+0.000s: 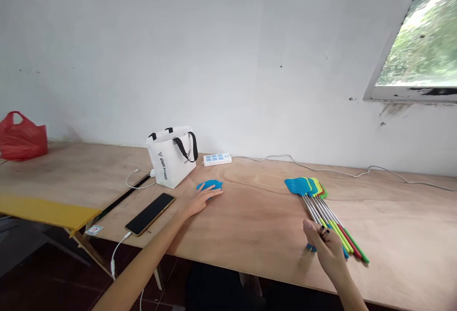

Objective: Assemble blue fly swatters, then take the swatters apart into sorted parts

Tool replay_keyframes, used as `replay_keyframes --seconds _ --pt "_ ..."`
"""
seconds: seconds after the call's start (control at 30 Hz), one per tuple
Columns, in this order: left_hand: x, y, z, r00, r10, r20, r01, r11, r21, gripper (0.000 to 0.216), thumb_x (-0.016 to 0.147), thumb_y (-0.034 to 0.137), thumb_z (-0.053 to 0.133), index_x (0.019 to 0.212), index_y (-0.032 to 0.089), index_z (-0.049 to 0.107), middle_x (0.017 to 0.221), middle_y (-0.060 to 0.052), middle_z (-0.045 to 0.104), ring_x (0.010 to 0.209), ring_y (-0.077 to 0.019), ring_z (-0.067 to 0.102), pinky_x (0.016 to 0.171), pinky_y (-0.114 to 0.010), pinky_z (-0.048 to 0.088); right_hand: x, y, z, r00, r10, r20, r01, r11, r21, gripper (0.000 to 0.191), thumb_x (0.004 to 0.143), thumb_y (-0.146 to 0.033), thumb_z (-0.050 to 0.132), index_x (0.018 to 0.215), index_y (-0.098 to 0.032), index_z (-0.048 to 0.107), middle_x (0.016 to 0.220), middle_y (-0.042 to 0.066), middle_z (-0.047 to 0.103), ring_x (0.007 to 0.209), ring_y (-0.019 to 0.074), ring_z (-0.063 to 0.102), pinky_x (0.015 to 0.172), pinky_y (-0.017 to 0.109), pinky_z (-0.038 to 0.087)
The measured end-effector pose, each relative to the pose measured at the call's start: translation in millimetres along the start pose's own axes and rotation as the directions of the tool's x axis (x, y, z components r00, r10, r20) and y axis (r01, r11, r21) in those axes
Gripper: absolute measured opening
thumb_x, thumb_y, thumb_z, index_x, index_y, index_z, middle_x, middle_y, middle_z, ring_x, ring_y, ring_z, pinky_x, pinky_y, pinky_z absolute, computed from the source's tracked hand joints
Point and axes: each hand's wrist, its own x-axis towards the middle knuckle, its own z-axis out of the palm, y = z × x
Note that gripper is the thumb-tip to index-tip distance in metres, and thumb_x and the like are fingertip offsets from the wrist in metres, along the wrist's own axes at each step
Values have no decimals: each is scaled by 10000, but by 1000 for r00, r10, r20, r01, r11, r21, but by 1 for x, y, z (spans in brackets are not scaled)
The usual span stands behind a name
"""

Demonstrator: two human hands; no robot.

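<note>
My left hand [198, 203] lies over a small flat blue thing [210, 184] whose kind I cannot make out, its fingers stretched out and touching it. On the right, my right hand [326, 247] is closed above the table near its front edge. Small black tips stick up out of the fist, and a bit of blue [311, 247] shows below it; what it holds is mostly hidden. Just beyond that hand several fly swatters [299, 186] lie side by side, with blue, yellow, red and green heads, metal rods and coloured handles. The fist covers part of the handles.
A white bag [171, 159] with black handles stands by a white power strip [217, 159]. A phone [150, 213] on a charging cable lies at the left. A grey cord [303, 163] runs along the wall. A red plastic bag [23, 137] sits on the far-left table.
</note>
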Motion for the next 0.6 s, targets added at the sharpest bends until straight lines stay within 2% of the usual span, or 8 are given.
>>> replay_keyframes --seconds 0.07,0.13,0.2,0.27,0.33,0.43,0.5,0.6 --pt "-1 10 -4 997 -20 -69 19 1000 -11 997 591 -113 328 1480 307 494 1573 26 442 1507 -209 316 1258 -572 100 3 2 -2 1000 12 -9 -12 999 48 640 843 -726 608 587 -250 266 563 -65 194 512 88 197 465 298 168" --pt "-1 35 -6 983 -65 -173 53 996 -74 921 626 -115 306 1421 274 561 1544 -1 486 1479 -205 369 1262 -554 121 4 0 -2 999 27 -31 -23 992 128 638 840 -711 629 565 -243 293 547 -65 216 501 84 207 454 293 170" --pt "-3 76 -8 958 -64 -279 5 978 -208 797 731 -89 295 1377 270 592 1500 -18 534 1444 -201 418 1264 -527 153 2 -9 1 996 43 -84 -18 958 285 640 832 -683 666 554 -236 302 544 -70 218 491 80 213 451 285 181" --pt "-8 128 -8 940 -55 -336 -90 912 -400 560 911 44 337 1357 263 596 1426 -43 592 1376 -202 491 1233 -452 278 -2 -22 8 986 101 -131 -20 859 512 638 842 -652 677 547 -226 304 536 -81 196 472 75 205 449 277 201" --pt "-12 185 -4 975 -24 -223 -121 781 -613 409 1030 261 382 1409 274 536 1441 -61 575 1362 -207 504 1170 -393 380 -9 -37 16 971 220 -95 -90 701 708 642 880 -647 626 532 -217 300 511 -86 161 448 76 167 436 277 212" --pt "-17 256 7 984 179 19 -107 669 -736 431 995 465 527 1340 210 564 1281 -105 654 1217 -254 604 1053 -381 472 -15 -55 24 918 396 7 -217 487 846 662 910 -662 558 514 -217 270 499 -88 97 442 85 89 407 287 166" --pt "-16 286 13 957 242 160 -44 666 -745 424 1042 503 386 1168 186 637 984 -71 713 934 -217 680 862 -332 532 -14 -63 23 876 480 49 -271 406 873 649 925 -642 547 522 -217 269 506 -89 88 452 88 46 393 291 112" --pt "-13 307 8 956 245 158 -63 703 -708 421 1040 515 373 1070 195 645 908 -58 699 828 -207 665 756 -299 511 -10 -68 6 837 544 65 -300 355 885 612 941 -577 573 542 -218 278 502 -89 97 464 96 -2 382 303 55"
